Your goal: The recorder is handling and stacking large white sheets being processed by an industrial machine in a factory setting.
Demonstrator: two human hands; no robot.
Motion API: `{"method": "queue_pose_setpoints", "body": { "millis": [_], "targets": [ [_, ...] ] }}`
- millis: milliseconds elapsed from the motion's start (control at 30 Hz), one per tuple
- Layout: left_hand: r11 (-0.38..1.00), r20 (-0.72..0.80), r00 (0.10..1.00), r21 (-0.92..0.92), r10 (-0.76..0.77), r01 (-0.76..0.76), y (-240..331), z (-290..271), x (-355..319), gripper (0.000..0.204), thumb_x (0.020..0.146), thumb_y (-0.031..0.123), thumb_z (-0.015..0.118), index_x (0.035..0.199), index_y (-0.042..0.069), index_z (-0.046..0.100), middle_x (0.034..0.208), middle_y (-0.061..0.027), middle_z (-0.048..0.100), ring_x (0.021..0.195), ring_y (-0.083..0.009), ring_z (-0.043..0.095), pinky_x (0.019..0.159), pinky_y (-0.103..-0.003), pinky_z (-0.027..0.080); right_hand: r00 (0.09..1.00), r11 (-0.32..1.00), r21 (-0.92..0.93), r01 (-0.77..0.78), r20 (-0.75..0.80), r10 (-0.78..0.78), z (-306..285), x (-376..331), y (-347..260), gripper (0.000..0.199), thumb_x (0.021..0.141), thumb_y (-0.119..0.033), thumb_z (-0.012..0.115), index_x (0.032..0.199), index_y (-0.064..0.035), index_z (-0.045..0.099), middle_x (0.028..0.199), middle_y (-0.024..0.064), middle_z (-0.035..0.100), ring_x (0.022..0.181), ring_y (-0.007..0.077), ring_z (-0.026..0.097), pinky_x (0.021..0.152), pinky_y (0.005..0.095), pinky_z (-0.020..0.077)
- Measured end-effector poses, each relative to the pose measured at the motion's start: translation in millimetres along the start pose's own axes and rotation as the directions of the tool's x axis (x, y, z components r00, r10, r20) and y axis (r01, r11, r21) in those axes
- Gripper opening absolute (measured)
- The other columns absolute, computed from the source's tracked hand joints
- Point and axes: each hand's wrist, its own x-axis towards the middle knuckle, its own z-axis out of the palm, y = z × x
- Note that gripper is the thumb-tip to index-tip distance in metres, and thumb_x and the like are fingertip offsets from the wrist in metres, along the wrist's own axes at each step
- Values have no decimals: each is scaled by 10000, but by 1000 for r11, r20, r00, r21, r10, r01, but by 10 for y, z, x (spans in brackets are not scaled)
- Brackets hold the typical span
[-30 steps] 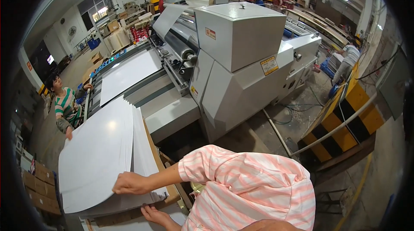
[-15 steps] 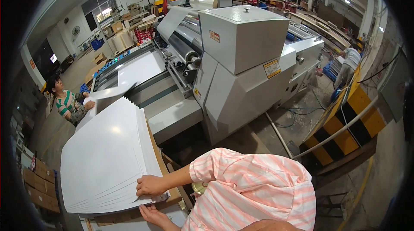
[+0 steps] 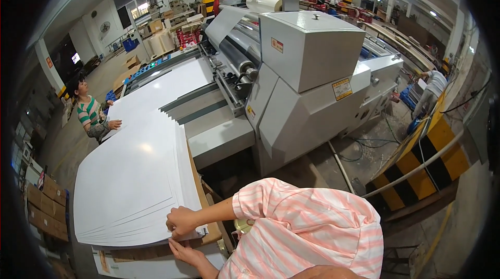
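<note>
A tall stack of large white paper sheets (image 3: 125,175) lies in front of me, its near edge fanned into several layers. My right hand (image 3: 182,221) is closed on the sheets at the near right corner, fingers curled over the edge. Just below it, my left hand (image 3: 187,254) has its fingers stretched out against the lower side of that corner. The left fingertips are partly hidden by the paper edge. Brown cardboard (image 3: 211,233) shows under and beside the stack.
A large grey machine (image 3: 302,107) with rollers (image 3: 237,57) stands beyond the stack. White sheets lie on its feed table (image 3: 200,109). At the left a co-worker in a striped top (image 3: 91,112) has a hand by the paper. A yellow-black barrier (image 3: 422,162) stands right; cartons (image 3: 48,201) lie left.
The co-worker's raised, curved sheet now lies flat toward the feed table. My left hand has come up closer to the stack's corner and my right hand. The view has shifted slightly.
</note>
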Motion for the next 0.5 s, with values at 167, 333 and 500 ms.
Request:
{"method": "queue_pose_setpoints", "body": {
  "millis": [167,333,500],
  "targets": [
    [998,-32,999,52,-37,39,200,158,-140,440,899,271,480,1177,-68,444,1136,-154,504,1014,-246,509,849,-336,430,991,978,160,-131,23,129,1,41,21,249,588,-293,620,715,-87,677,748,99,632,844,306,544,666,406,457],
    [998,118,992,42,47,-52,25,1,-83,428,891,249,481,1166,-77,447,1156,-171,482,1026,-246,503,868,-345,423,996,993,83,-85,6,85,116,50,15,215,580,-275,632,707,-107,676,771,74,628,906,286,514,746,404,390],
    [986,139,982,93,128,-142,-137,-166,91,411,890,242,476,1179,-50,455,1161,-159,497,1036,-223,501,858,-314,411,999,999,20,-31,-24,32,88,-52,-5,248,598,-292,644,759,-105,667,840,77,590,931,282,475,753,394,366]
  ]
}}
